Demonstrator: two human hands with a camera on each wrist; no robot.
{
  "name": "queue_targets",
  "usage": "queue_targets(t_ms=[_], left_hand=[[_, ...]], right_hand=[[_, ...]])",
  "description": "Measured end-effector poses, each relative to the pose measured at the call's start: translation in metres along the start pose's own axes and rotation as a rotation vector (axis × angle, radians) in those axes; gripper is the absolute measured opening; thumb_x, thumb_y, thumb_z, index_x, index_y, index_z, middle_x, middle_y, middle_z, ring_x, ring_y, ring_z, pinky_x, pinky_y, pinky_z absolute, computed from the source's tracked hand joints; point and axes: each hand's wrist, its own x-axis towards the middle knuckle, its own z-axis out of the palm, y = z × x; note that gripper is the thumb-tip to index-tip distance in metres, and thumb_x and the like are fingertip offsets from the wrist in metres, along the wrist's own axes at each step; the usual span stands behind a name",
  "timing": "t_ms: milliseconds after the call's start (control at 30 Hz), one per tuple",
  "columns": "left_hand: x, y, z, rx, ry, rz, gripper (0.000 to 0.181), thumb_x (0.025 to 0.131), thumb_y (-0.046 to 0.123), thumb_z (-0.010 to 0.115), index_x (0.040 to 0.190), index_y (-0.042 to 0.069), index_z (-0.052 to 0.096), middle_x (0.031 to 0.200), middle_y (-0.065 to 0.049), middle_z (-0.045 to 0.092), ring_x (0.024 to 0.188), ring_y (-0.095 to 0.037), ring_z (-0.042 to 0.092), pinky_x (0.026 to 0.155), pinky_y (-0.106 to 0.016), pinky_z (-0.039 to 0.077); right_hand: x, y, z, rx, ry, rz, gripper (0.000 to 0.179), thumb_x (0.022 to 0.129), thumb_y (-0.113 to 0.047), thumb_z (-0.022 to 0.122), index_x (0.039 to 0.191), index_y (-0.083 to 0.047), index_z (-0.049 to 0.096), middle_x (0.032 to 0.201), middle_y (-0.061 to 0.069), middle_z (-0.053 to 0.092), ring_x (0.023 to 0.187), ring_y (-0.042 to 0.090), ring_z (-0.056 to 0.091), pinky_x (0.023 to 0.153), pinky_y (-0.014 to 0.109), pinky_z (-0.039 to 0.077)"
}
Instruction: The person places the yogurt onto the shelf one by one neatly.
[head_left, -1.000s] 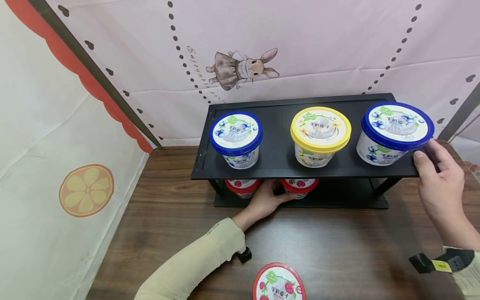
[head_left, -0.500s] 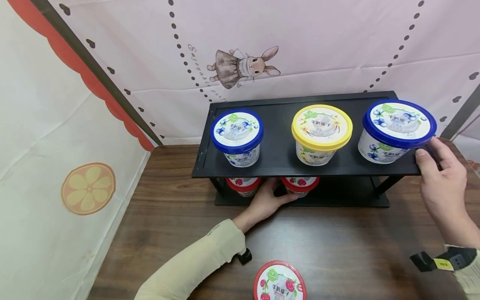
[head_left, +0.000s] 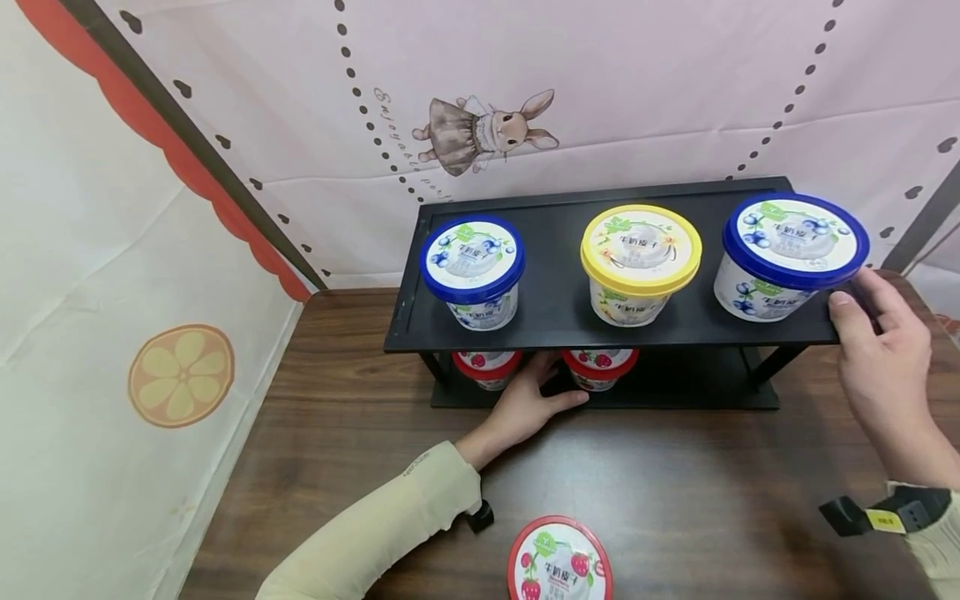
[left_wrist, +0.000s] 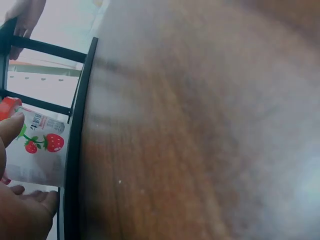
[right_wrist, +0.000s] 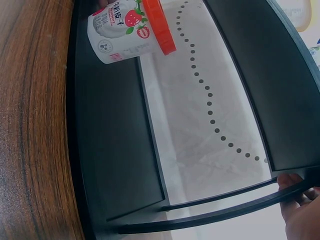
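Observation:
My left hand (head_left: pixel 525 404) reaches to the lower level of a black two-tier rack (head_left: pixel 551 329), between two red-lidded strawberry dessert tubs. Its thumb points toward the right-hand strawberry tub (head_left: pixel 598 371), and its fingers are loosely spread around that tub in the left wrist view. The left-hand strawberry tub (head_left: pixel 487 367) stands behind the hand, and the upper tier partly hides both tubs. At the rack's upper right end, my right hand (head_left: pixel 885 350) grips the edge, fingers curled round it in the right wrist view, beside a blue-lidded tub (head_left: pixel 791 250).
On the upper tier also stand a yellow-lidded tub (head_left: pixel 641 258) in the middle and another blue-lidded tub (head_left: pixel 474 267) at left. A third strawberry tub (head_left: pixel 560 562) sits on the wooden table (head_left: pixel 697 492) near the front. A printed cloth (head_left: pixel 637 92) hangs behind the rack.
My left thumb has come off the front of the right-hand strawberry tub, and the left hand has drawn slightly back to the left. My right hand keeps its grip on the rack.

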Motion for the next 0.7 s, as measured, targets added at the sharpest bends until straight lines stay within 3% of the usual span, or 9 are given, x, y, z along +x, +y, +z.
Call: queue_targets(t_ms=[433, 700], left_hand=[[-0.018, 0.003, -0.007, 0.043, 0.005, -0.019, 0.077, 0.089, 0.027, 0.076, 0.152, 0.010, 0.035, 0.151, -0.005, 0.040, 0.132, -0.020, 0.044, 0.104, -0.029, 0.037], [-0.033, 0.005, -0.014, -0.028, -0.001, -0.003, 0.075, 0.089, 0.022, 0.076, 0.151, 0.006, 0.035, 0.151, -0.008, 0.039, 0.134, -0.023, 0.043, 0.106, -0.031, 0.036]], right_hand=[[-0.002, 0.001, 0.000, -0.007, -0.009, 0.014, 0.045, 0.107, -0.018, 0.040, 0.152, -0.018, 0.038, 0.150, 0.006, 0.041, 0.129, 0.009, 0.039, 0.106, 0.021, 0.030], [-0.002, 0.001, -0.001, -0.002, 0.000, -0.005, 0.044, 0.107, -0.019, 0.041, 0.151, -0.019, 0.040, 0.149, 0.005, 0.042, 0.129, 0.010, 0.040, 0.106, 0.021, 0.031]])
